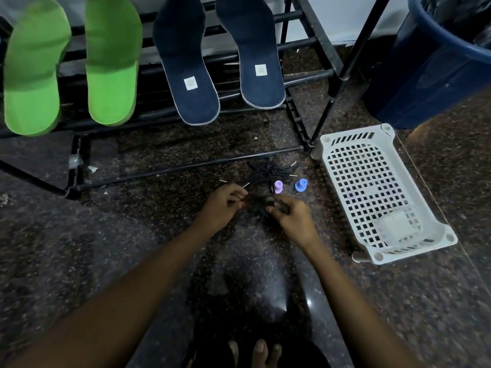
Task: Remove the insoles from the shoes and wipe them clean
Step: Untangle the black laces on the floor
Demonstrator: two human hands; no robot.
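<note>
Four insoles are leaning against the black rack (186,167), heels down. The two green insoles (32,70) are standing on the left. The two navy insoles (186,62) are just beside them on the right, each showing a small pale label. Neither of my hands is touching them.

Well below them, on the speckled stone floor (106,248), I am working at a tangle of black laces (265,172). My left hand (225,203) is pinching a strand between thumb and curled fingers. My right hand (289,216) is curling its fingers round more of the dark lace, close beside the left.

A purple peg (278,187) and a blue peg (301,185) are lying just beyond my right hand. A white slotted basket (324,155) is sitting further right, holding a pale lump I cannot make out. A blue bin (425,75) is standing behind it.
</note>
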